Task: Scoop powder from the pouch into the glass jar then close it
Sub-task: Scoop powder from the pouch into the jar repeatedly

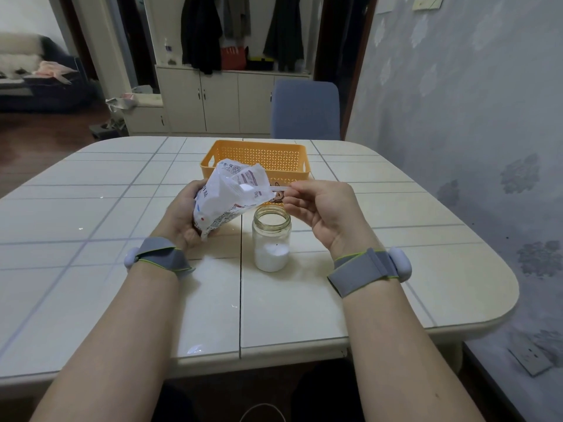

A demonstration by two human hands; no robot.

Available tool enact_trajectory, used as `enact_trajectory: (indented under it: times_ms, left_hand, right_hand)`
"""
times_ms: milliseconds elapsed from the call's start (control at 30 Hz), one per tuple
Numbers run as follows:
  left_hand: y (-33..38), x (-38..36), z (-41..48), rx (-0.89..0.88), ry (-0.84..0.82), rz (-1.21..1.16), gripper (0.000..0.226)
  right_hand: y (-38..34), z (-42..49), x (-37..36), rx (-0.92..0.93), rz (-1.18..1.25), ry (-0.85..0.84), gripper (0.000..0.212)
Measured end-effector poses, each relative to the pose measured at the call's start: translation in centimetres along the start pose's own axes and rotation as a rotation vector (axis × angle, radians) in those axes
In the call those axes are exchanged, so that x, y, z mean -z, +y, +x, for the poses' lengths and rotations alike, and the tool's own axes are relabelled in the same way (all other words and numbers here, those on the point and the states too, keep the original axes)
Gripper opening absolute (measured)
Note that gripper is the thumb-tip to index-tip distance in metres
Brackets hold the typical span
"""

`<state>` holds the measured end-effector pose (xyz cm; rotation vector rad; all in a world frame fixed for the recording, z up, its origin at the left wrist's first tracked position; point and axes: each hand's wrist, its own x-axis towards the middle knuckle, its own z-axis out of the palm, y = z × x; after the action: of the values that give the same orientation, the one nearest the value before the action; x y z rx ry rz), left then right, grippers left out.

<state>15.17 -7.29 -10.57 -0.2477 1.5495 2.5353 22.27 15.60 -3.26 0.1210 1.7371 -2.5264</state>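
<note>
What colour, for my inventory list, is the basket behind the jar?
Orange basket with latticed walls, seen in the head view.

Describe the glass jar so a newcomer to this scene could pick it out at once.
On the pale tiled table, find the orange basket at the far middle. Just in front of it, below the white pouch in the left hand, stands the glass jar. It alone is glass: upright, lidless, with white powder at its bottom.
</note>
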Motion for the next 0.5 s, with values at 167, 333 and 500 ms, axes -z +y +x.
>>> enact_trajectory:
  times_ms: [167,333,500]
  left_hand:
    - [0.0,0.7,0.1,0.001,0.036,-0.021,0.039]
    - [0.1,0.9,0.2,-0.037,0.074,-0.015,0.042]
    - [0.2,1.7,0.6,-0.014,0.095,-0.022,0.027]
  right_hand:
    - [-0.4,-0.3,0.9,0.016,0.035,0.034,0.014]
    - [-1.0,-0.9,2.6,0.039,0.065,0.075,0.015]
    - [-1.1,-1.5,3.8,0.040,0.053,0.092,0.013]
